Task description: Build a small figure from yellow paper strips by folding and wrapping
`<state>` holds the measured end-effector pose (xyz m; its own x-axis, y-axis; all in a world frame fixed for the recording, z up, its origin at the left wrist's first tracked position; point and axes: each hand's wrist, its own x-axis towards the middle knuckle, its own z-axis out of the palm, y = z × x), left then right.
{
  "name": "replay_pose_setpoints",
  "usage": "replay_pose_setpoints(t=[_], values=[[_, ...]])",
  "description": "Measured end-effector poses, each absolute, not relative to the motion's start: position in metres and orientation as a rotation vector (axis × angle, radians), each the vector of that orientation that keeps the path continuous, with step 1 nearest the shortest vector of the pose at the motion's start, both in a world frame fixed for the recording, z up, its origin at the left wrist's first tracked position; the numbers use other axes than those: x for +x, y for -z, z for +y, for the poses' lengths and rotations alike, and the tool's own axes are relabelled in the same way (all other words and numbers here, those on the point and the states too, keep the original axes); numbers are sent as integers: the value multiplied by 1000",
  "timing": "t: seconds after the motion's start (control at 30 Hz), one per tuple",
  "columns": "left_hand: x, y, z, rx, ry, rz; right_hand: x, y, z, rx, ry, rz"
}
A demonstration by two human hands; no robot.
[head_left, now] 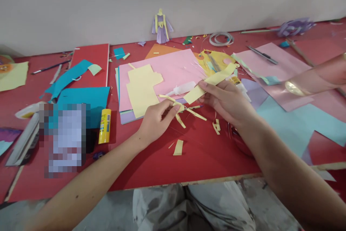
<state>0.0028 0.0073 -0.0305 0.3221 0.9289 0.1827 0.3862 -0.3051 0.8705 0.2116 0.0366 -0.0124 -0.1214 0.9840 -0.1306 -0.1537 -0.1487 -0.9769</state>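
Note:
My left hand point(156, 120) pinches a small figure of folded yellow paper strips point(180, 108) over the red table point(162, 159). My right hand point(227, 99) is closed on a long yellow paper strip point(213, 81) that slants up to the right, its lower end beside the figure. A clear glue bottle point(185, 88) lies just behind the hands on the pink sheet point(173, 69). Small yellow offcuts point(178, 147) lie in front of the hands.
Stacked coloured sheets with a yellow cut piece point(142, 88) lie at centre. A yellow glue stick point(105, 125) and teal paper point(81, 97) sit left. A purple-yellow paper doll point(161, 26) stands at the wall. Another person's forearm point(316, 78) reaches in from the right. Pink and light-blue sheets lie right.

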Motion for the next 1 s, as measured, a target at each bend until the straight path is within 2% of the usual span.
replay_pose_setpoints(t=[0.13, 0.6, 1.0], values=[[3, 31, 11, 1997, -954, 1248, 211, 12, 36, -1158, -1458, -1110], [2, 37, 12, 1872, -988, 1303, 207, 13, 33, -1117, -1573, -1158], [0, 40, 16, 2314, -894, 1247, 204, 10, 31, -1148, -1557, -1210]])
